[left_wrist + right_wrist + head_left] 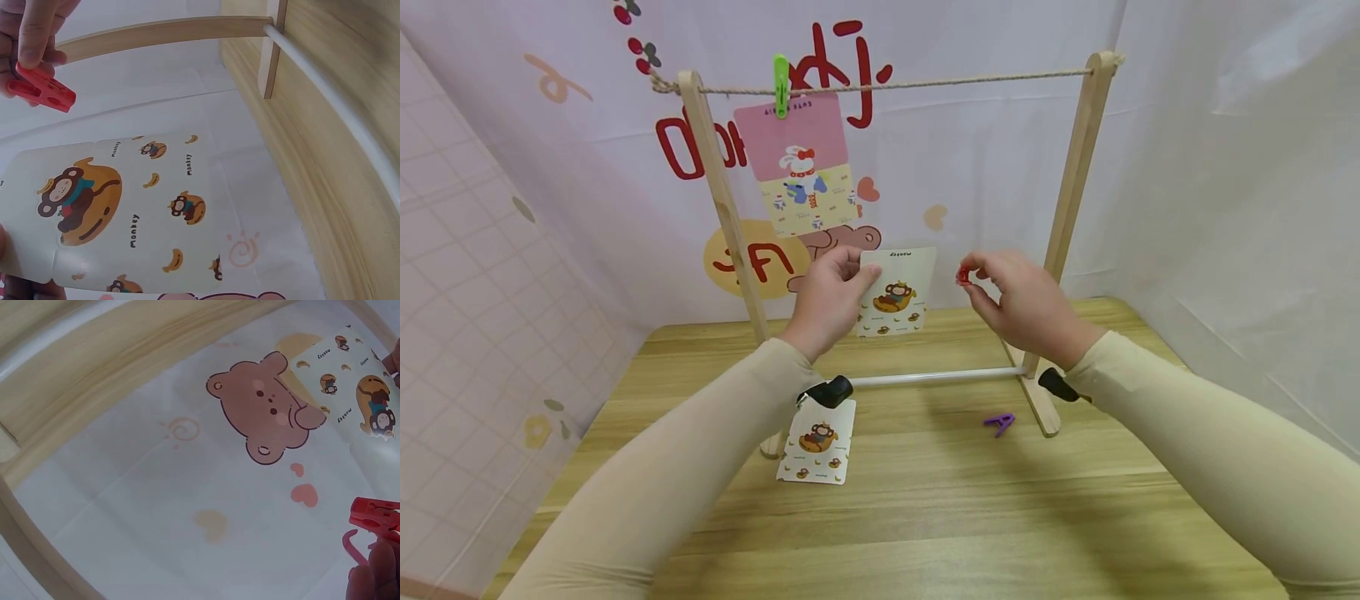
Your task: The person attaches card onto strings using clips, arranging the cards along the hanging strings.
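Note:
My left hand (832, 298) pinches a white monkey card (895, 293) by its left edge, holding it up below the rope. In the left wrist view, the card (134, 212) shows a large monkey on a banana and several small prints. To its right, my right hand (1026, 300) pinches a red clothespin (963, 276) between thumb and fingers, apart from the card. The right wrist view shows the red clothespin (374, 515) near the card's edge. A pink and yellow rabbit card (805, 171) hangs from the rope (925, 84) by a green clothespin (781, 86).
A wooden frame with a left post (722, 200) and right post (1078, 183) holds the rope. A white rod (936, 377) joins their bases. On the wooden table (925, 525) lie another monkey card (817, 442) and a purple clothespin (1000, 423). A printed white cloth hangs behind.

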`<state>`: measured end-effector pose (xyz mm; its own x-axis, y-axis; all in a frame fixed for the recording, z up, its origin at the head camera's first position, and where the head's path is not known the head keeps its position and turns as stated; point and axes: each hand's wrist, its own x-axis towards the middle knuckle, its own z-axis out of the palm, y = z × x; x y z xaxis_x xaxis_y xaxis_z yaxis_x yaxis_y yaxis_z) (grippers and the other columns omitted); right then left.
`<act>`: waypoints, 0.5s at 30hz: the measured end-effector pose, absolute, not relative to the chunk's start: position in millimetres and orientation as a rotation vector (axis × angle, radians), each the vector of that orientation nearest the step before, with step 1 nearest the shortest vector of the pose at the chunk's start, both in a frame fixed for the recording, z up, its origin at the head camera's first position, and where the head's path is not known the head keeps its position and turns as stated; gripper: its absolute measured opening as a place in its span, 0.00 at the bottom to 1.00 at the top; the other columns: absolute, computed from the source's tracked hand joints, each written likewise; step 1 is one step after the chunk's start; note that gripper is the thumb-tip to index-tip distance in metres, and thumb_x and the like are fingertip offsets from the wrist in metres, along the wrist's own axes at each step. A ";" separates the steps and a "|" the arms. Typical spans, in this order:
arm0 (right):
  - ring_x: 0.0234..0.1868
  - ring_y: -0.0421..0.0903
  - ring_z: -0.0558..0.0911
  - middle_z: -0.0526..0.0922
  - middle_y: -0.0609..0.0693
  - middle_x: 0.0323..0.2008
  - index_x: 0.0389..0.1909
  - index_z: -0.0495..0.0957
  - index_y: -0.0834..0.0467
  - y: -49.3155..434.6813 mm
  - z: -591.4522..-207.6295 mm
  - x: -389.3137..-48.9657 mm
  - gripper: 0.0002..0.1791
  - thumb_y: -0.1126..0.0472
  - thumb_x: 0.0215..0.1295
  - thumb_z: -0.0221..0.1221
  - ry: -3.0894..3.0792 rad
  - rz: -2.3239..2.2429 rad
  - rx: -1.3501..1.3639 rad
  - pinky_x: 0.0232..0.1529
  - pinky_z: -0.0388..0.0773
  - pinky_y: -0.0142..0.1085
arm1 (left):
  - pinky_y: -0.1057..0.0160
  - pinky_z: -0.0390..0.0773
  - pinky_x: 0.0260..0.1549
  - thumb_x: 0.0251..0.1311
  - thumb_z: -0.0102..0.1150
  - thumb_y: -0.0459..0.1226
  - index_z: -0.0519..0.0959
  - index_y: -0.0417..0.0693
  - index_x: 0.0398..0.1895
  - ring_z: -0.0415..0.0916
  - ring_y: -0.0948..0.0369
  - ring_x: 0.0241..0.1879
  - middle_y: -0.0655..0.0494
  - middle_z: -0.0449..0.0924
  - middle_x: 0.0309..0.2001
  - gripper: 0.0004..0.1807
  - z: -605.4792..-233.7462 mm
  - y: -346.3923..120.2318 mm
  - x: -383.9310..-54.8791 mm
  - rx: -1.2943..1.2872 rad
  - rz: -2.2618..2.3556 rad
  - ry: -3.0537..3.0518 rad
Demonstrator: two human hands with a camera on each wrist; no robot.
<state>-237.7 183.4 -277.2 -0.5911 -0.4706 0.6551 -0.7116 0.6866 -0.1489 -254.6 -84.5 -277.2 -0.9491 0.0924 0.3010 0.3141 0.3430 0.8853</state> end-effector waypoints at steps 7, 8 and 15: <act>0.44 0.58 0.84 0.88 0.56 0.41 0.47 0.81 0.63 180.9 -268.2 -237.9 0.08 0.72 0.69 0.62 -2.245 0.551 0.926 0.49 0.81 0.50 | 0.59 0.81 0.40 0.75 0.62 0.46 0.80 0.48 0.46 0.84 0.55 0.39 0.51 0.84 0.40 0.11 -268.2 -83.5 -255.6 -0.358 -1.649 -2.396; 0.44 0.58 0.84 0.88 0.56 0.41 0.47 0.81 0.63 180.6 -266.9 -238.2 0.08 0.72 0.69 0.62 -2.235 0.551 0.932 0.50 0.81 0.50 | 0.59 0.81 0.40 0.75 0.62 0.46 0.80 0.49 0.46 0.84 0.56 0.39 0.51 0.85 0.40 0.11 -266.9 -83.4 -255.7 -0.358 -1.645 -2.395; 0.44 0.57 0.84 0.89 0.56 0.43 0.48 0.81 0.64 177.4 -256.5 -237.3 0.09 0.72 0.69 0.62 -2.180 0.554 0.933 0.47 0.80 0.49 | 0.57 0.84 0.44 0.75 0.62 0.46 0.82 0.50 0.47 0.86 0.57 0.41 0.52 0.87 0.41 0.11 -257.5 -82.5 -255.3 -0.371 -1.648 -2.363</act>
<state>-237.3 177.4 -256.5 -0.5024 -0.4564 0.7344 -0.7517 0.6502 -0.1102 -255.3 -82.5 -257.5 -0.9398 0.0718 0.3341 0.3383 0.3328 0.8802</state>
